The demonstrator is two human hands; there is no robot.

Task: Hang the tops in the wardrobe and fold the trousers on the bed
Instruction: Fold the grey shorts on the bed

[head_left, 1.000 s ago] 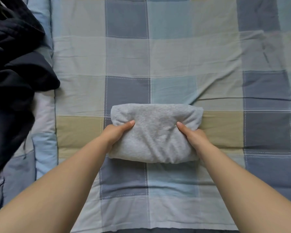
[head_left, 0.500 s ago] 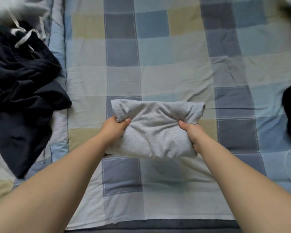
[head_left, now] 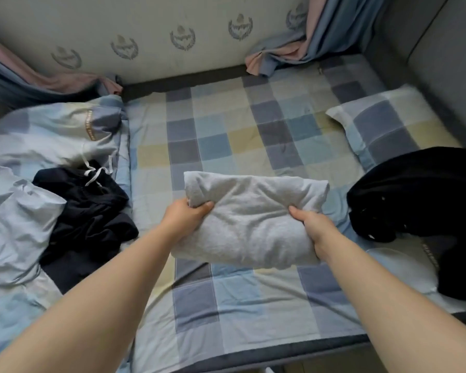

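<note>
Both hands clamp the folded grey trousers (head_left: pixel 253 224): our left hand (head_left: pixel 184 218) pinches one end, our right hand (head_left: pixel 311 228) the other, thumbs on top, so the bundle keeps its folds above the checked bedsheet (head_left: pixel 226 141). Dark drawstring trousers (head_left: pixel 89 211) lie left, unfolded.

Two bare forearms, reaching in from the bottom corners of the view, uncovered from the frame edge to the wrist. No sleeves or cuffs visible. Left hand (head_left: pixel 184 218) and right hand (head_left: pixel 314 227) bare too: no gloves, rings, watch or bracelets visible. Short thumbnails, unpainted.
</note>
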